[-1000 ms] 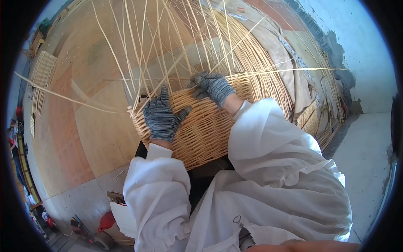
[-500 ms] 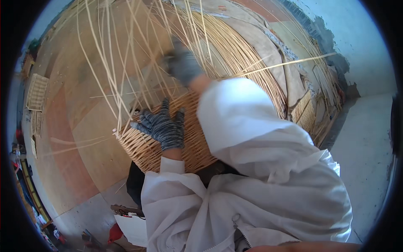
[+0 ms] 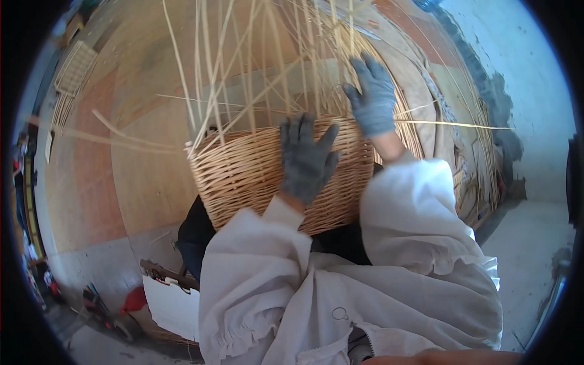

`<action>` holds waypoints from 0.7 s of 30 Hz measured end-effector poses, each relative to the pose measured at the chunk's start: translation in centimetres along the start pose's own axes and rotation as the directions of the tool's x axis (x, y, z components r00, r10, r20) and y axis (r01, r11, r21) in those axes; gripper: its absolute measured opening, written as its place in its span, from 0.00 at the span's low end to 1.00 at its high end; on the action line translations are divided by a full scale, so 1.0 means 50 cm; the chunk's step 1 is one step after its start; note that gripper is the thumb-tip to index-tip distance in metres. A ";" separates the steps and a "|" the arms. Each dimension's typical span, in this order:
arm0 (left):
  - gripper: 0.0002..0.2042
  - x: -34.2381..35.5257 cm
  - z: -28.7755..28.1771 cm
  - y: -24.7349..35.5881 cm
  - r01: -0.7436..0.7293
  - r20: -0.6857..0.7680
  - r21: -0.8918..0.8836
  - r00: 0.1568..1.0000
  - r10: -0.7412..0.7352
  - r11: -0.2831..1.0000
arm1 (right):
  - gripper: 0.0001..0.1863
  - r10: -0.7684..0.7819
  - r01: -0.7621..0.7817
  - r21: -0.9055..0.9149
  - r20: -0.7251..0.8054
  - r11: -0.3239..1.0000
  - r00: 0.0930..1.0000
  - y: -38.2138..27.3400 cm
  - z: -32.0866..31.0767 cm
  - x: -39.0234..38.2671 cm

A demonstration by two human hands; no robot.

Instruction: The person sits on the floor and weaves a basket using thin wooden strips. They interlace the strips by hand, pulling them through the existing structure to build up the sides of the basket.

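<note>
A pale woven wicker basket point(image 3: 240, 170) rests across my lap, with long upright canes point(image 3: 222, 73) rising from its rim. My left hand point(image 3: 307, 158), in a dark grey glove, lies on the middle of the woven side, fingers apart and reaching up to the rim. My right hand point(image 3: 371, 97), gloved in grey, is raised at the right end of the rim beside the canes, fingers spread. Whether its fingertips touch a cane I cannot tell. Longer canes point(image 3: 462, 125) stick out sideways to the right.
A bundle of loose canes point(image 3: 410, 140) lies on cloth point(image 3: 432, 103) at the right, beside a pale wall point(image 3: 541, 91). Flat woven pieces point(image 3: 74, 69) are at the far left. A white board point(image 3: 170, 307) and a wheeled item point(image 3: 125, 327) stand at the lower left.
My left hand has moved right, from the basket's left end to its middle. My right hand swung up among the canes, blurred, and is now farther right, fingers spread.
</note>
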State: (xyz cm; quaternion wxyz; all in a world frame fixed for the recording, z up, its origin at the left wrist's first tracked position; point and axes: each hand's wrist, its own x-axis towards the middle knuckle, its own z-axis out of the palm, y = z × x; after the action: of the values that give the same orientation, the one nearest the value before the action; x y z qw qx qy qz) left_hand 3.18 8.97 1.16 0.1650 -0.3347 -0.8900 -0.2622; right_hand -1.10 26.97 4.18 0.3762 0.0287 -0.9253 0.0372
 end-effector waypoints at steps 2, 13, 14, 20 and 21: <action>0.16 -0.106 -0.023 -0.040 0.142 -0.273 -0.285 0.936 -0.223 0.948 | 0.19 0.192 -0.404 0.549 0.402 0.731 0.895 -0.028 -0.023 -0.036; 0.12 -0.170 -0.208 -0.244 0.113 -0.300 -0.401 0.921 -0.247 0.909 | 0.12 0.122 -0.840 0.364 0.931 -0.402 0.344 -0.300 0.042 -0.013; 0.17 -0.146 -0.198 -0.238 0.046 -0.215 -0.128 0.974 -0.073 0.991 | 0.12 0.185 -0.838 0.317 0.948 -0.444 0.260 -0.295 0.056 -0.022; 0.36 -0.078 -0.137 -0.223 0.092 0.254 0.181 0.957 -0.137 0.979 | 0.12 0.335 -0.820 0.571 0.782 -0.045 0.526 -0.250 0.097 0.008; 0.39 -0.062 -0.123 -0.211 0.123 0.240 0.233 0.954 -0.180 0.965 | 0.13 0.411 -0.743 0.647 0.639 0.170 0.650 -0.199 0.124 0.030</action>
State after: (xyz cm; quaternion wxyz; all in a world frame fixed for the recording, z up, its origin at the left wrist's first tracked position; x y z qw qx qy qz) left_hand -1.07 -2.91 0.94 0.0619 -0.2766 -0.9501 -0.1300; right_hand -5.66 16.48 1.29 0.1033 -0.1358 -0.7443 0.6456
